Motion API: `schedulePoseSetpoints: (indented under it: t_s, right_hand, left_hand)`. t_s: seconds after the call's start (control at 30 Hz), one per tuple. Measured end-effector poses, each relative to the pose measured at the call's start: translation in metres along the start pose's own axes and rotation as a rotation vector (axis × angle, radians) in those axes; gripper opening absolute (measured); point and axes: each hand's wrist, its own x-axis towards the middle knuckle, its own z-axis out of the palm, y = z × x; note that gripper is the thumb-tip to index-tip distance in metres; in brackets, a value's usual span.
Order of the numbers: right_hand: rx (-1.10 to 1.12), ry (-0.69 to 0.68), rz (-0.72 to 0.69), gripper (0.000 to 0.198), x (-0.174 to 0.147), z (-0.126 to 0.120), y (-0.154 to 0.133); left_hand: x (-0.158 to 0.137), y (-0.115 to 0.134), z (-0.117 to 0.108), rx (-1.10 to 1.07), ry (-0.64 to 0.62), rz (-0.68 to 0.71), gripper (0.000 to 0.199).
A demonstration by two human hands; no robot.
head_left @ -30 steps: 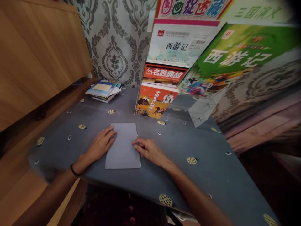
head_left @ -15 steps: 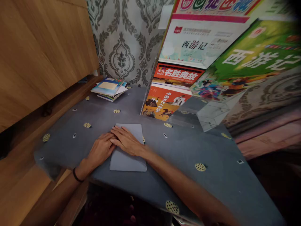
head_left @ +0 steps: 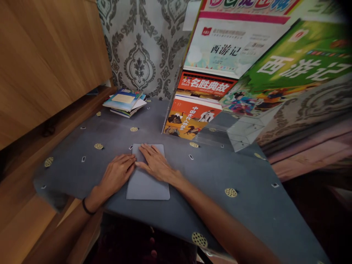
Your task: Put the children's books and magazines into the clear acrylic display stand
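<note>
A thin, plain grey-blue notebook [head_left: 148, 189] with rounded right corners lies closed and flat on the cloth-covered table. My right hand [head_left: 155, 163] rests palm down on its upper half, fingers stretched out and thumb pointing left. At the notebook's left edge lies my left hand [head_left: 118, 172], its fingers extended and close together, holding nothing. The fingertips of that hand reach the edge, close to my right thumb. Part of the notebook's upper area is hidden under my right hand.
A rack of upright books [head_left: 195, 117] stands on the table [head_left: 209, 176] at the back right, with a clear holder [head_left: 243, 132] below the green book. Several books lie in a stack [head_left: 125, 102] at the back left. A wooden cabinet [head_left: 55, 66] overhangs the left side.
My right hand has slid right, off the fingers of my left hand and further onto the notebook. My left hand stays at the left edge. The view has shifted slightly.
</note>
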Motion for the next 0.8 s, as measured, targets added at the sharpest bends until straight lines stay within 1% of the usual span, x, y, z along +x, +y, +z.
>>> schedulePoseSetpoints:
  t_s: [0.17, 0.33, 0.47, 0.57, 0.7, 0.8]
  right_hand:
    - [-0.037, 0.042, 0.049, 0.068, -0.019, -0.007, 0.016]
    - [-0.071, 0.056, 0.147, 0.063, -0.036, -0.015, 0.029]
    - [-0.088, 0.057, 0.156, 0.061, -0.042, -0.017, 0.034]
    - [-0.102, 0.056, 0.142, 0.060, -0.042, -0.016, 0.035]
    - [-0.137, 0.056, 0.143, 0.059, -0.041, -0.016, 0.034]
    - [-0.177, 0.031, 0.153, 0.058, -0.043, -0.020, 0.029]
  left_hand:
    - [0.000, 0.000, 0.000, 0.007, 0.022, 0.006, 0.030]
    - [-0.002, 0.000, 0.002, 0.004, 0.035, 0.000, 0.031]
    - [0.001, -0.004, 0.000, -0.053, 0.020, -0.012, 0.032]
    - [0.011, -0.017, -0.001, -0.100, -0.041, -0.018, 0.036]
    - [0.031, -0.044, 0.002, -0.122, -0.128, -0.036, 0.044]
    - [0.041, -0.059, 0.002, -0.193, -0.170, -0.040, 0.044]
